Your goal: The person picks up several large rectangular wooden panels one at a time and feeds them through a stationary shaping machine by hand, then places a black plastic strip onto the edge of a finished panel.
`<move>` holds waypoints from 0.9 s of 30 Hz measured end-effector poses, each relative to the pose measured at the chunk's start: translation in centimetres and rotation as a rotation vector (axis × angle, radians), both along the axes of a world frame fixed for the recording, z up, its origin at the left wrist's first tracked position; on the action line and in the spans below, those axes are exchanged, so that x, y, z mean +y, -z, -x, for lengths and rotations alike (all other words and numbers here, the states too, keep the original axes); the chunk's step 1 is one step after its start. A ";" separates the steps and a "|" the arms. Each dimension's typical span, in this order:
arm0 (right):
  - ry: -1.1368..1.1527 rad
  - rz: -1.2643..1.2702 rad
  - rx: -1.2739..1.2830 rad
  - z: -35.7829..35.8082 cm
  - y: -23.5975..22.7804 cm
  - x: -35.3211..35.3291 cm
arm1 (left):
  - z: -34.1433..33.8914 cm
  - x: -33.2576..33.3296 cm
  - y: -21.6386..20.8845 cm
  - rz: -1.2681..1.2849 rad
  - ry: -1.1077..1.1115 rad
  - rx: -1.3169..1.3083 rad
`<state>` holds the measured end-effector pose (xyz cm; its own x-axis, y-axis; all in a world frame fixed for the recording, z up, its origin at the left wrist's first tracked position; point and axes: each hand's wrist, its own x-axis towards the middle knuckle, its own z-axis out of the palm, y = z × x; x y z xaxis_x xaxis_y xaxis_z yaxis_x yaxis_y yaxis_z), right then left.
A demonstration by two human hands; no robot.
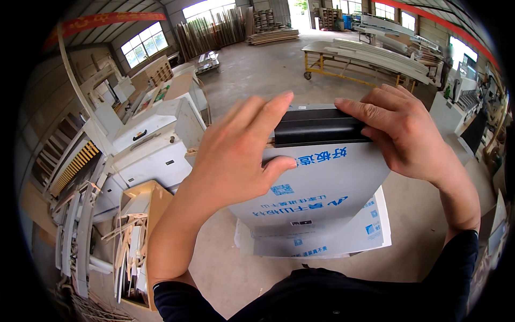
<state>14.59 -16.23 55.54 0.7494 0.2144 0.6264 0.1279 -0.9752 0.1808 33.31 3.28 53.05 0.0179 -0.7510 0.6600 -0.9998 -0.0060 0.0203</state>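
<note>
In front of me stands a panel (322, 182) covered in pale film with blue print, its face toward me. A glossy black profile strip (322, 131) lies along its top edge. My right hand (399, 131) grips the strip's right end, fingers over the top and thumb low on the near side. At the strip's left end, my left hand (230, 155) has its fingers stretched out and the thumb apart, close to the panel's face. Whether the left palm touches the panel edge is hidden. Below, more film-covered boards (378, 225) show near the floor.
On the left, a wooden bin (153, 201) holds scrap strips beside a large white machine (147, 145). Ahead stands a yellow-framed cart (322, 60) with long white boards. Boards (212, 32) lean against the far wall. Grey equipment (450, 110) stands at the right.
</note>
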 end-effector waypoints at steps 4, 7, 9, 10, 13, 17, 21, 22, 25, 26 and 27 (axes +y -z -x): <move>-0.028 0.002 -0.008 0.2 0.4 -0.4 | 0.8 -1.6 -0.8 0.011 0.055 -0.169; -0.077 -0.055 0.069 0.9 0.0 -1.3 | 2.4 -3.2 -1.6 -0.042 0.025 -0.253; -0.132 -0.166 0.065 1.7 -0.3 -2.7 | 3.6 -4.0 -2.6 -0.118 -0.048 -0.275; -0.169 -0.254 0.028 2.3 -0.2 -4.0 | 4.1 -4.1 -3.1 -0.179 -0.110 -0.275; -0.232 -0.642 -0.047 5.6 0.9 -6.8 | 4.9 -5.8 -3.9 -0.240 -0.092 -0.199; -0.548 -1.161 -0.075 3.9 9.5 -8.3 | 7.1 -9.1 -4.5 -0.325 0.023 -0.070; -0.706 -1.369 -0.176 1.2 13.0 -5.5 | 9.3 -12.0 -5.2 -0.484 0.029 0.007; -0.722 -1.415 -0.157 0.9 13.2 -5.4 | 9.5 -12.2 -5.3 -0.476 0.024 -0.001; -0.694 -1.378 -0.204 0.0 14.3 -5.6 | 9.2 -11.8 -5.4 -0.468 0.003 -0.013; -0.686 -1.370 -0.235 -0.2 14.4 -5.4 | 9.0 -11.6 -5.4 -0.472 -0.004 -0.009; -0.676 -1.361 -0.268 -0.3 14.4 -5.1 | 8.8 -11.5 -5.3 -0.476 -0.010 -0.005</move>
